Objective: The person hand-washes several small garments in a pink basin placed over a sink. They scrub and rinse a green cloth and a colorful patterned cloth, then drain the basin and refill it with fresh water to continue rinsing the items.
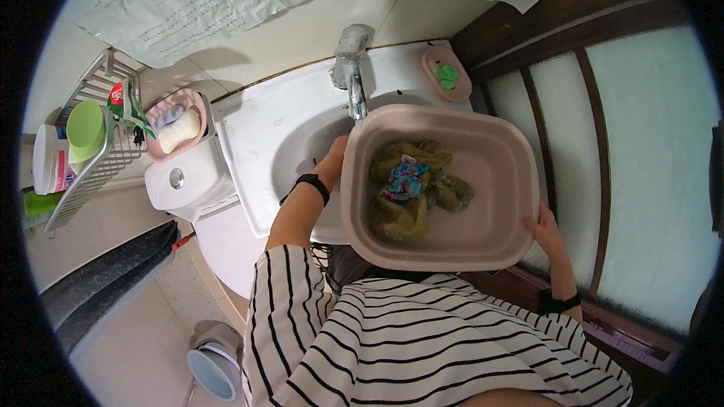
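A pinkish-beige plastic basin [498,192] is held over the right part of a white washbasin [249,141], its back left corner beneath the spout of a chrome tap [355,90]. Wet olive-green cloth [401,220] lies in it with a small blue and pink patterned cloth [405,178] on top. My left hand [338,150] is at the basin's left side, its fingers partly hidden by the wall. On the right, my right hand [543,230] grips the rim, thumb inside and the other fingers mostly hidden.
A pink soap dish [464,87] with green pieces sits at the counter's back right. Left of the washbasin, a pink tray [153,150] with soap rests on the toilet cistern [186,186], beside a wire rack [85,181] of bottles. A frosted-glass door [650,181] stands close on the right.
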A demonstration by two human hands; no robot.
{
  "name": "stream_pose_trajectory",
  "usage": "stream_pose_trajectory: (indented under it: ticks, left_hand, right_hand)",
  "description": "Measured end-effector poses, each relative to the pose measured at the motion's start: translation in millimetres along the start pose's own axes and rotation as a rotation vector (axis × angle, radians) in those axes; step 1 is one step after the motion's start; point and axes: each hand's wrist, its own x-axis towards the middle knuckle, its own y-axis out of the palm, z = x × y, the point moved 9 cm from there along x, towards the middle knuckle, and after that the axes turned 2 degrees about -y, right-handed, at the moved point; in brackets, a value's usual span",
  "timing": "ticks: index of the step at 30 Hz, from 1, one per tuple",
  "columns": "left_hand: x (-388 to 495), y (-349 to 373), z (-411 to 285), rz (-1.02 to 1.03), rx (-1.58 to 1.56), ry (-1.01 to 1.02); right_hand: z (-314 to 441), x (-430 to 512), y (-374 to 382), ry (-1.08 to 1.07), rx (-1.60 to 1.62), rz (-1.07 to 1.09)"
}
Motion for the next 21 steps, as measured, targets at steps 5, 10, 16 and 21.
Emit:
stream_pose_trajectory:
  ticks: [5,10,16,21]
  left_hand:
    - [6.0,7.7,-44.4,0.001,0.664,0.250]
    - [9.2,2.8,-83.1,-0.157,1.125,0.201]
    - [-36.9,-49.2,-101.8,-0.369,0.231,-0.163]
    - [-96.2,-65.5,-145.5,-0.548,0.559,0.009]
  right_hand:
    - [-7.6,5.5,-0.7,-0.029,0.019,0.014]
    - [2.1,10.7,-4.2,-0.074,-0.074,0.025]
    - [36.3,40.6,0.2,-0.093,-0.188,0.045]
    - [62.6,96.4,37.9,-0.303,-0.201,0.167]
